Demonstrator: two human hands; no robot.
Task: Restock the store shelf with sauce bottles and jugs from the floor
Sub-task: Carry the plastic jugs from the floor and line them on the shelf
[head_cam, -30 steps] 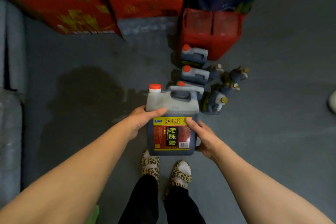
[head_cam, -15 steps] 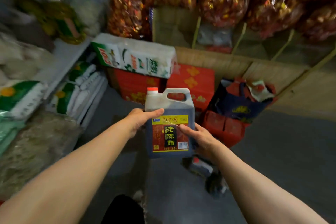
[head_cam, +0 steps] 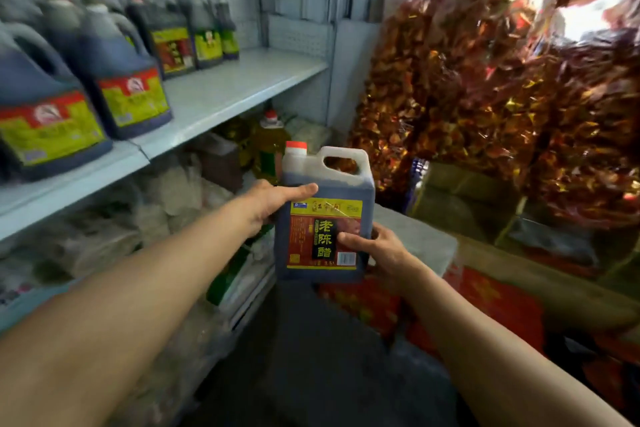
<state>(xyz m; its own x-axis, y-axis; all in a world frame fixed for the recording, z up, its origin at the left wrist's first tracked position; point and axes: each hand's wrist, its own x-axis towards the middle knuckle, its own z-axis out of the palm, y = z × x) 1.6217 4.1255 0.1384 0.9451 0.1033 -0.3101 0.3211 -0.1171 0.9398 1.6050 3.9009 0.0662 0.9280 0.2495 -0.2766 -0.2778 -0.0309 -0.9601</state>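
Vinegar jug [head_cam: 323,215] is up in front of you, upright, held in the air w/ both hands, below the level of the grey shelf [head_cam: 221,94] and off its right end. Dark liquid inside, translucent top w/ a moulded handle, red-orange cap at the top left, red/yellow label w/ black panel facing you.

Your left hand [head_cam: 273,199] grips the jug's upper left side, thumb lying across the front just above the label; the other fingers are hidden behind the jug. Your right hand [head_cam: 377,250] holds the lower right corner, thumb pressed on the label, fingers curled round the right edge.

On the shelf, left to centre: big dark jugs [head_cam: 86,80] w/ red & yellow-green labels at the front edge, then smaller dark bottles [head_cam: 194,31] further back by the pegboard wall. Right part of the shelf surface is bare metal.

Under the shelf: an oil bottle [head_cam: 270,135] w/ a red cap, plus pale bagged goods, blurry. Right of you: hanging red & gold foil decorations [head_cam: 485,97], red cartons [head_cam: 485,305] low down.
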